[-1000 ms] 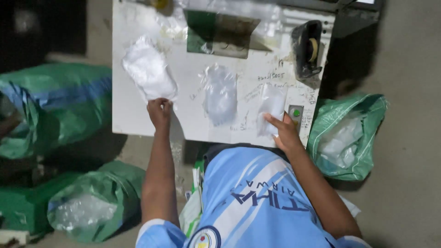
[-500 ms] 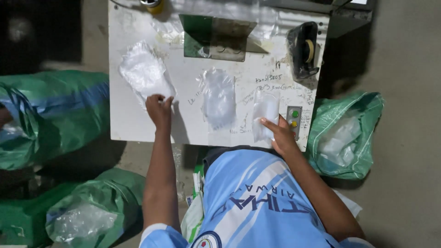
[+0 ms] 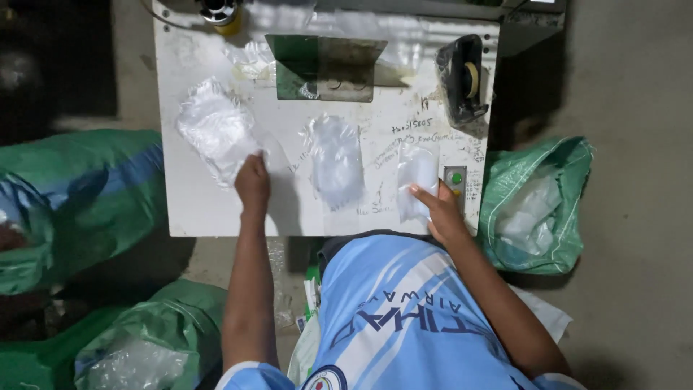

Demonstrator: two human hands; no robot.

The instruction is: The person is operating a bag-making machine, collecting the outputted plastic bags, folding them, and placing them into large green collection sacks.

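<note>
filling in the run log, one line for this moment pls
left hand: on clear bag pile | right hand: on small clear bag | surface: white table

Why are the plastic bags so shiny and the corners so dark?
Head view: light falls on the white table, so the clear bags glare pale; the left hand and right hand show clearly; the floor at top left sits in deep shadow, and the green sacks look dim.

Black tape dispenser point(image 3: 463, 78) at far right corner of white worktable point(image 3: 209, 209). Green-and-metal fixture point(image 3: 328, 66) at back centre. Small panel with green button point(image 3: 455, 182) near right edge. Green woven sacks on floor: right point(image 3: 538, 206), left point(image 3: 79, 202), lower left point(image 3: 155, 343).
</note>
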